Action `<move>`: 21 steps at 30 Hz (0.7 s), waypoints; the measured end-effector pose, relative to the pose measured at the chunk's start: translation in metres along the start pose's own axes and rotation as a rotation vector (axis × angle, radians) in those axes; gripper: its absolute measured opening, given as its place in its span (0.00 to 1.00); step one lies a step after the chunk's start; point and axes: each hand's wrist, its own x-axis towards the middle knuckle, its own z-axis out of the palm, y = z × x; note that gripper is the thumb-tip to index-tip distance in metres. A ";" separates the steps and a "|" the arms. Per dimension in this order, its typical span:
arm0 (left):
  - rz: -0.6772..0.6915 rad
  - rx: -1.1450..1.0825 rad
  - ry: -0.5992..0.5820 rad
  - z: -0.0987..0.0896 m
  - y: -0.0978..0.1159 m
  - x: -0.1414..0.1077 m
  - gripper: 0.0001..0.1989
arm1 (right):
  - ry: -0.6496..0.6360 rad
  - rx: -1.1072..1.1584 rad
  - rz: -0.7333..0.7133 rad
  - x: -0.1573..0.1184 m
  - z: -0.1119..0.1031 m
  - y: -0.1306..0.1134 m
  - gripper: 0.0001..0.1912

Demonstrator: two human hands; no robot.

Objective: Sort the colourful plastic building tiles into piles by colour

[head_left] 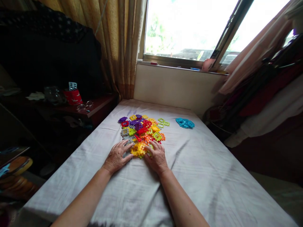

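A heap of mixed plastic interlocking pieces (142,129) in purple, red, yellow, orange, green and grey lies on the cloth-covered table (201,176). At the heap's near left edge, my left hand (118,154) rests with fingers spread, by grey and yellow pieces. My right hand (156,156) lies opposite, fingers apart, its fingertips touching yellow and green pieces. Between the hands sit yellow pieces (138,149). Farther right, apart from the heap, is a pile of blue pieces (185,123). A few light green pieces (163,122) lie at the heap's right side.
On a dark side table (101,105) at left are eyeglasses (85,105), a red container (73,97) and a clear glass item (54,95). A curtain (123,47) and a window (184,31) stand at the back. Clothes (267,94) hang on the right.
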 end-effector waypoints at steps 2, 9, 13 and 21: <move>-0.034 0.009 0.015 0.002 -0.002 -0.001 0.25 | 0.048 0.030 -0.070 0.000 0.001 0.001 0.09; -0.065 0.063 0.019 0.001 0.000 -0.002 0.33 | 0.262 0.258 0.271 -0.003 -0.006 0.025 0.16; 0.023 0.070 -0.029 -0.004 0.005 0.000 0.26 | 0.250 0.241 0.760 -0.007 -0.028 0.065 0.24; 0.026 0.035 -0.037 -0.005 0.004 0.001 0.22 | 0.255 0.115 0.958 -0.011 -0.033 0.111 0.27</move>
